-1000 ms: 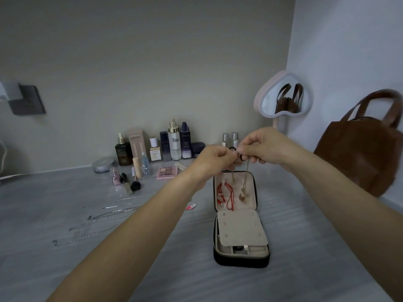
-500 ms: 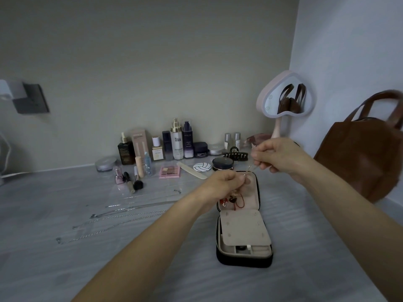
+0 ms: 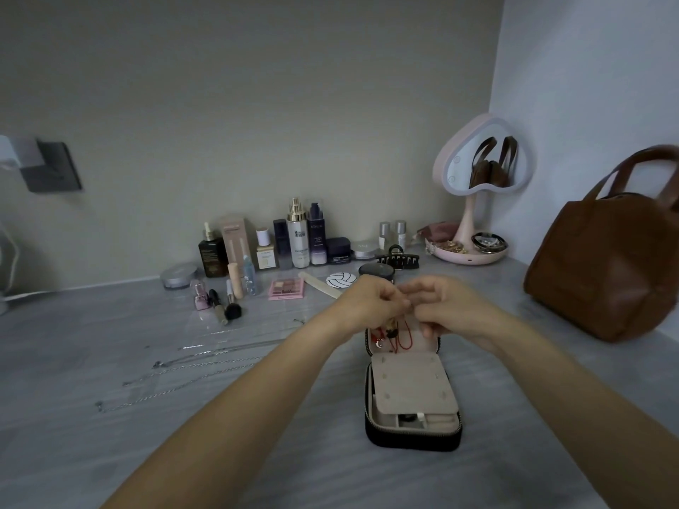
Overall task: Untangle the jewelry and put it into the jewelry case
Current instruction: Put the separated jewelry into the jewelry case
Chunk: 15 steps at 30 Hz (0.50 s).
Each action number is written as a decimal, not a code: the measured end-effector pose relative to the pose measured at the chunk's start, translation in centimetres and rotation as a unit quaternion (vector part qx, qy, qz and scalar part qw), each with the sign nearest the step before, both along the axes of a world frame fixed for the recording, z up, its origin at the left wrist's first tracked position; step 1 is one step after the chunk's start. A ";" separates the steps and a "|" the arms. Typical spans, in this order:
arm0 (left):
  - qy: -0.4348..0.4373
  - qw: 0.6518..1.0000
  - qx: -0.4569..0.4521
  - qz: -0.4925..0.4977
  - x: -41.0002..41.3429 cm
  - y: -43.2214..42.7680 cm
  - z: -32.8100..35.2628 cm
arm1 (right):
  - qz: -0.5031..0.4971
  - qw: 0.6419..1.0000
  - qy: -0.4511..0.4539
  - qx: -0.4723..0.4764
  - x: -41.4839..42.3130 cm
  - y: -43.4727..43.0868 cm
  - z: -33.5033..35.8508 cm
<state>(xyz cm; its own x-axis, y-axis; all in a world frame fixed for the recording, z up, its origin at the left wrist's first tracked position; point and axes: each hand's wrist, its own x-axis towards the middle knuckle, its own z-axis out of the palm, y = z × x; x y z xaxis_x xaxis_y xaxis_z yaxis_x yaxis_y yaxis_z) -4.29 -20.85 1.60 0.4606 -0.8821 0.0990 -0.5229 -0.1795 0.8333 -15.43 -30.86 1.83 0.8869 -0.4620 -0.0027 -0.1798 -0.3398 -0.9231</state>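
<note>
- Two hands meet in the head view, right over the open lid of the jewelry case [image 3: 411,440], which sits on the table [image 3: 110,453] in front of the person
- left hand [image 3: 369,306] and right hand [image 3: 453,312] are fingertip to fingertip with the fingers curled in tight; it's blurry there, so I honestly can't tell what they're pinching, if anything
- just under them a red cord [image 3: 405,334] and some small dark and gold bits hang against the lid's lining, so that part of the jewelry is already in
- several thin silver chains [image 3: 198,363] lie stretched out on the table, well to the left of the case
- my read: one piece is getting fastened into the lid, and the whole job is maybe halfway done
- next move probably calls for a gentle let-go so nothing snags the cord, then a reach left for one chain only, lifted by an end
</note>
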 end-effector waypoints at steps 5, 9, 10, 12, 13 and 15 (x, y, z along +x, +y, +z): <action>-0.015 1.000 -0.003 -0.002 0.4 0.0 0.1 | 0.003 0.999 -0.009 -0.034 0.7 -0.3 -0.9; 0.003 1.000 0.002 0.001 0.6 -0.1 0.2 | -0.013 0.997 -0.014 -0.079 1.0 -1.0 -1.2; 0.001 1.000 0.003 0.005 0.7 -0.2 0.1 | -0.016 0.996 -0.017 -0.081 1.0 -1.1 -1.3; -0.001 1.000 0.002 0.009 0.8 -0.2 -0.1 | -0.030 0.995 -0.021 -0.089 1.0 -1.3 -1.4; -0.002 1.000 0.000 0.012 0.8 -0.2 -0.2 | -0.038 0.994 -0.022 -0.095 1.0 -1.4 -1.4; -0.014 1.000 0.002 0.025 1.0 -0.2 -0.3 | -0.049 0.992 -0.023 -0.114 1.0 -1.5 -1.3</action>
